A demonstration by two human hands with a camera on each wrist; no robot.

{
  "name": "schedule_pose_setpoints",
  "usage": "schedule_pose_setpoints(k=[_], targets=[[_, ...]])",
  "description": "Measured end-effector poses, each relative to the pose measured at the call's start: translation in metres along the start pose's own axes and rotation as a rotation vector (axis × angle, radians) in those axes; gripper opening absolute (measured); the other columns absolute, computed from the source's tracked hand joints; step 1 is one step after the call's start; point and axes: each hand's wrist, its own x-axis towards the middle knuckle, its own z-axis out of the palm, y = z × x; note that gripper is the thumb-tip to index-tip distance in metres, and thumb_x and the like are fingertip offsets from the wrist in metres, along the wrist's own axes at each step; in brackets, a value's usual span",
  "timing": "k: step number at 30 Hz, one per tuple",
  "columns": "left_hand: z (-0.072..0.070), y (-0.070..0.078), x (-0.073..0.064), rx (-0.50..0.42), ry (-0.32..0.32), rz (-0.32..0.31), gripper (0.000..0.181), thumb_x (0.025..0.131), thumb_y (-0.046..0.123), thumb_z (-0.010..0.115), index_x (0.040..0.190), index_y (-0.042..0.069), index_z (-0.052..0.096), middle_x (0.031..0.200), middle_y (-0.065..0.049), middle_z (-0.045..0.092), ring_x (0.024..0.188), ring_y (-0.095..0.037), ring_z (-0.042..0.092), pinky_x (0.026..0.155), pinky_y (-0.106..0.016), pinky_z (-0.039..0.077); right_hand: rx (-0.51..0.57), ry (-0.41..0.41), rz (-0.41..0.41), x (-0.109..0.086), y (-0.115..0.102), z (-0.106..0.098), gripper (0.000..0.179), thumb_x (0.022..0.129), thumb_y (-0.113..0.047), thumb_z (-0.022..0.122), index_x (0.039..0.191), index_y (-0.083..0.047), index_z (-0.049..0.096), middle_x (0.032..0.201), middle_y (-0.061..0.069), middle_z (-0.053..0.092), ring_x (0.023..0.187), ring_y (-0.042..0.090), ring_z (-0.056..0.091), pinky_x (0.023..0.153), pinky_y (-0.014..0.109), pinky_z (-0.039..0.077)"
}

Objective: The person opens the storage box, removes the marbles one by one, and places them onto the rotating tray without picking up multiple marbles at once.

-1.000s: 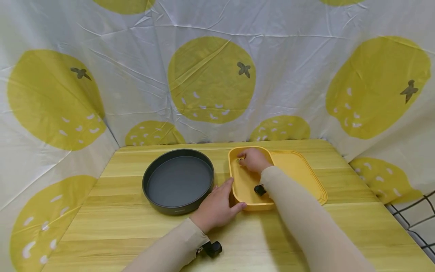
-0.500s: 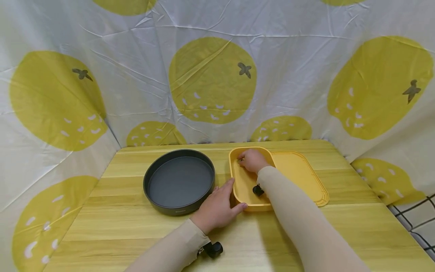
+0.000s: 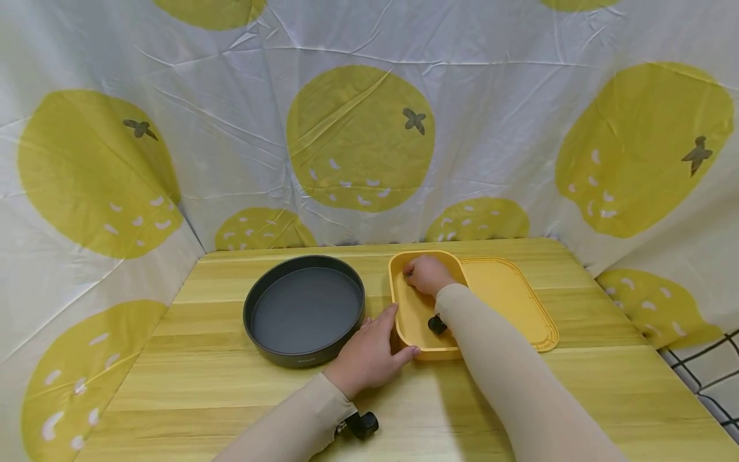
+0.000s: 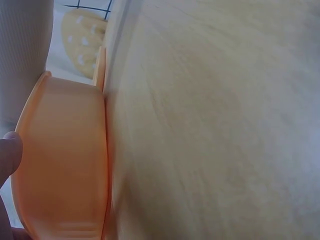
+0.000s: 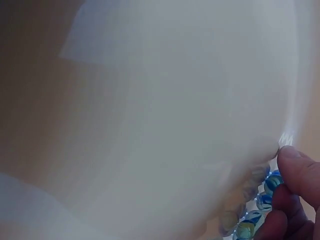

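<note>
Taking twelve o'clock as straight away from the person, the yellow box (image 3: 410, 314) sits at about one o'clock. The right hand (image 3: 428, 276) is down inside it toward the twelve o'clock end, thumb and fingers pinching some glass beads (image 5: 264, 201), blue and yellow in the right wrist view. I can't tell whether they are strung or bagged; paler shapes next to them look like their reflection in the box.

The left hand (image 3: 369, 356) lies at the box's seven to eight o'clock side, thumb and forefinger spread out and touching its wall, gripping nothing that I can see. Just beside it, at ten o'clock, is the dark pan (image 3: 308, 308). The lid (image 3: 508, 298) lies flat at the box's three o'clock; whether its edge runs under the box I can't make out.

I'd judge the step in hand to be handling the beads in the box, either taking hold or setting down. If they are to be lifted, the next move calls for a firm pinch and a straight rise past the rim, the left hand steadying the box; if left there, a gentle release.
</note>
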Motion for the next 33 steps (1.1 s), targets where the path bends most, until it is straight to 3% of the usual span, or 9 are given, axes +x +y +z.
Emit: schedule_pose_setpoints(k=[17, 23, 29, 33], targets=[[0.001, -0.001, 0.001, -0.006, -0.002, 0.002, 0.092, 0.1, 0.06, 0.063, 0.167, 0.007, 0.028, 0.17, -0.008, 0.038, 0.154, -0.029, 0.043, 0.129, -0.051, 0.031, 0.093, 0.003, 0.05, 0.001, -0.005, -0.001, 0.026, 0.098, -0.013, 0.069, 0.121, -0.007, 0.079, 0.126, 0.011, 0.077, 0.122, 0.034, 0.068, 0.109, 0.048, 0.052], [-0.003, -0.001, -0.001, -0.019, -0.007, 0.017, 0.094, 0.102, 0.058, 0.063, 0.169, 0.008, 0.021, 0.173, -0.008, 0.031, 0.158, -0.027, 0.037, 0.131, -0.051, 0.028, 0.109, 0.008, 0.047, 0.001, -0.004, -0.001, 0.027, 0.097, -0.014, 0.07, 0.122, -0.006, 0.078, 0.127, 0.012, 0.076, 0.123, 0.035, 0.068, 0.11, 0.049, 0.052], [-0.032, -0.005, -0.01, 0.011, 0.052, 0.036, 0.088, 0.103, 0.054, 0.062, 0.168, 0.006, 0.025, 0.173, -0.011, 0.03, 0.16, -0.027, 0.032, 0.132, -0.049, 0.023, 0.106, 0.001, 0.047, 0.002, -0.006, 0.0, 0.028, 0.098, -0.015, 0.068, 0.124, -0.007, 0.078, 0.129, 0.012, 0.076, 0.125, 0.034, 0.067, 0.111, 0.048, 0.052], [-0.058, -0.018, -0.023, 0.049, 0.111, -0.01, 0.086, 0.103, 0.058, 0.06, 0.167, 0.009, 0.031, 0.173, -0.012, 0.03, 0.161, -0.029, 0.03, 0.133, -0.051, 0.02, 0.123, 0.002, 0.038, 0.001, -0.007, -0.001, 0.027, 0.099, -0.014, 0.067, 0.122, -0.007, 0.078, 0.126, 0.013, 0.076, 0.119, 0.034, 0.069, 0.107, 0.047, 0.054]])
